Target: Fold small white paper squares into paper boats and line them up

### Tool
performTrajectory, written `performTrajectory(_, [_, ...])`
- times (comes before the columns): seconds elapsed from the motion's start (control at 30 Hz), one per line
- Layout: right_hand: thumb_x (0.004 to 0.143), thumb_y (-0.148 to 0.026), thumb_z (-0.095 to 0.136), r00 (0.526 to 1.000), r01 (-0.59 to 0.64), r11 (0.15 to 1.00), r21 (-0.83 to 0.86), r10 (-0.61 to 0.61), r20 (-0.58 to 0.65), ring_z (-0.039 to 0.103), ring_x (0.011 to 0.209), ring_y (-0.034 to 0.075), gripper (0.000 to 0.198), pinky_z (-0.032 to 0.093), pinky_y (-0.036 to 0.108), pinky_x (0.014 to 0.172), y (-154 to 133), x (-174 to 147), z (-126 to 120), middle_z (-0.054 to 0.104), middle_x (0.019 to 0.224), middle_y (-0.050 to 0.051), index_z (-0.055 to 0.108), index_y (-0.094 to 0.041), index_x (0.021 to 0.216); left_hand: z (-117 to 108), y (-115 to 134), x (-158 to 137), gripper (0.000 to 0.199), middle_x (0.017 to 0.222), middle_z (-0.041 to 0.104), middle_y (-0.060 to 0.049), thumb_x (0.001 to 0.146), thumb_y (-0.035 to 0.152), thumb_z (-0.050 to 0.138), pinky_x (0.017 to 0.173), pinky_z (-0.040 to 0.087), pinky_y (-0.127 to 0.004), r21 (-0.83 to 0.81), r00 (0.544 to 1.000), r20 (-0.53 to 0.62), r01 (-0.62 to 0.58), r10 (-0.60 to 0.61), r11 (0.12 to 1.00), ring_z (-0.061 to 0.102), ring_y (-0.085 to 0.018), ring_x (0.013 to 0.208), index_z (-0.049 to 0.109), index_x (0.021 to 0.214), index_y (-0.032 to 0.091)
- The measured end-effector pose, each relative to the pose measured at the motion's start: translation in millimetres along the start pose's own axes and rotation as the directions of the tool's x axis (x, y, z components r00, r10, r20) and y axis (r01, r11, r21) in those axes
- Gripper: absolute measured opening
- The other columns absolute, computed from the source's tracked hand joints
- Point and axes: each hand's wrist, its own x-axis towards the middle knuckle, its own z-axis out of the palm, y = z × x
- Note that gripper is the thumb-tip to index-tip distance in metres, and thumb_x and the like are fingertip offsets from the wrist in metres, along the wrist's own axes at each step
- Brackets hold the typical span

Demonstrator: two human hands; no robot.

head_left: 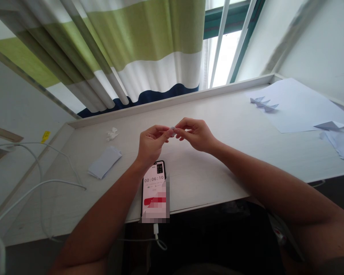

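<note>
Small paper piece (172,131) is held up over the bench (200,179), pinched between the fingers of the left hand (152,144) and right hand (199,134), probably because it's too tiny for a full grip. Phone (154,187) lies face-up by the left forearm, likely so the timer's readable; folded bits (264,104) sit off right, seemingly clear of the elbows.

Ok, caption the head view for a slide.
Left hand and right hand pinch a small pale piece over a white desk, phone nearby.

Left hand (152,142) and right hand (199,136) pinch close together.
</note>
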Motion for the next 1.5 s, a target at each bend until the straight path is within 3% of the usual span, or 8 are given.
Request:
performTrajectory(0.23, [0.084, -0.067, 0.086, 0.999, 0.003, 0.997, 0.081, 0.0, -0.04, 0.074, 0.077, 0.019, 0.049, 0.067, 0.035, 0.066, -2.9, 1.4, 2.0, 0.076, 0.084, 0.004, 0.074, -0.02, 0.088, 3.5, -4.9, 0.5, 0.038, 0.089, 0.083, -0.003, 0.076, 0.052, 0.097, 0.083, 0.066, -0.036, -0.104, 0.996, -0.08, 0.021, -0.03, 0.994, 0.078, -0.018, 0.083, 0.08, 0.09, 0.021])
performTrajectory(0.43, [0.085, -0.065, 0.086, 0.998, -0.021, 0.991, 0.129, 0.03, -0.064, 0.077, 0.077, 0.02, 0.047, 0.069, 0.036, 0.068, 1.1, 3.2, 2.1, 0.076, 0.083, 0.004, 0.072, -0.02, 0.09, 4.2, -6.5, 1.4, 0.038, 0.101, 0.082, -0.003, 0.079, 0.052, 0.094, 0.1, 0.066, -0.043, -0.163, 0.995, -0.094, 0.023, -0.039, 0.986, 0.08, -0.02, 0.101, 0.077, 0.094, 0.021])
performTrajectory(0.6, [0.087, -0.066, 0.084, 0.998, -0.039, 0.993, 0.108, 0.043, -0.039, 0.081, 0.082, 0.022, 0.048, 0.071, 0.04, 0.075, 4.3, 0.9, 3.1, 0.078, 0.085, 0.006, 0.071, -0.02, 0.092, 0.9, -4.0, 0.7, 0.035, 0.103, 0.078, -0.003, 0.086, 0.049, 0.09, 0.092, 0.068, -0.038, 0.021, 0.993, -0.065, -0.092, 0.093, 0.996, 0.078, -0.017, 0.091, 0.077, 0.108, 0.024])
performTrajectory(0.73, [0.091, -0.064, 0.081, 0.998, -0.02, 0.999, 0.043, 0.022, -0.051, 0.08, 0.081, 0.022, 0.046, 0.07, 0.043, 0.079, 5.3, 0.3, 1.0, 0.078, 0.084, 0.006, 0.07, -0.02, 0.094, -5.9, -3.4, 0.2, 0.025, 0.109, 0.079, -0.005, 0.095, 0.045, 0.082, 0.092, 0.066, -0.036, 0.193, 0.972, 0.031, -0.234, 0.232, 0.953, 0.078, -0.019, 0.099, 0.081, 0.111, 0.025])
performTrajectory(0.93, [0.097, -0.055, 0.076, 0.999, 0.039, 0.999, -0.003, -0.039, -0.013, 0.079, 0.087, 0.021, 0.038, 0.068, 0.041, 0.085, 5.9, 3.3, -5.3, 0.076, 0.096, 0.004, 0.071, -0.022, 0.115, -10.9, -6.9, 1.3, 0.027, 0.108, 0.082, -0.006, 0.094, 0.045, 0.084, 0.09, 0.067, -0.036, 0.205, 0.98, 0.026, -0.199, 0.198, 0.958, 0.081, -0.021, 0.096, 0.08, 0.108, 0.023])
performTrajectory(1.03, [0.099, -0.053, 0.075, 0.999, 0.052, 0.999, -0.011, -0.052, -0.006, 0.078, 0.087, 0.021, 0.033, 0.067, 0.042, 0.085, 7.5, 5.4, -8.5, 0.075, 0.096, 0.005, 0.069, -0.021, 0.108, -12.1, -7.6, 4.3, 0.027, 0.105, 0.081, -0.005, 0.093, 0.045, 0.085, 0.09, 0.068, -0.036, 0.144, 0.979, 0.047, -0.202, 0.198, 0.969, 0.082, -0.021, 0.095, 0.079, 0.106, 0.023])
performTrajectory(1.23, [0.095, -0.059, 0.078, 1.0, 0.011, 0.992, 0.127, -0.01, -0.012, 0.08, 0.092, 0.021, 0.041, 0.069, 0.04, 0.084, 14.4, 10.5, -10.9, 0.076, 0.102, 0.005, 0.061, -0.023, 0.105, -16.1, -8.7, 11.3, 0.032, 0.102, 0.079, -0.003, 0.092, 0.049, 0.084, 0.081, 0.069, -0.035, 0.036, 0.979, 0.091, -0.187, 0.183, 0.982, 0.083, -0.021, 0.089, 0.071, 0.1, 0.021])
performTrajectory(1.5, [0.097, -0.058, 0.077, 1.0, 0.014, 0.983, 0.18, -0.015, 0.002, 0.079, 0.085, 0.019, 0.039, 0.069, 0.04, 0.083, 15.6, 8.0, -5.6, 0.081, 0.097, 0.004, 0.064, -0.023, 0.108, -18.5, -12.0, 7.0, 0.034, 0.109, 0.083, -0.008, 0.086, 0.047, 0.09, 0.084, 0.068, -0.036, 0.26, 0.966, 0.136, -0.251, 0.222, 0.933, 0.081, -0.022, 0.097, 0.069, 0.092, 0.02])
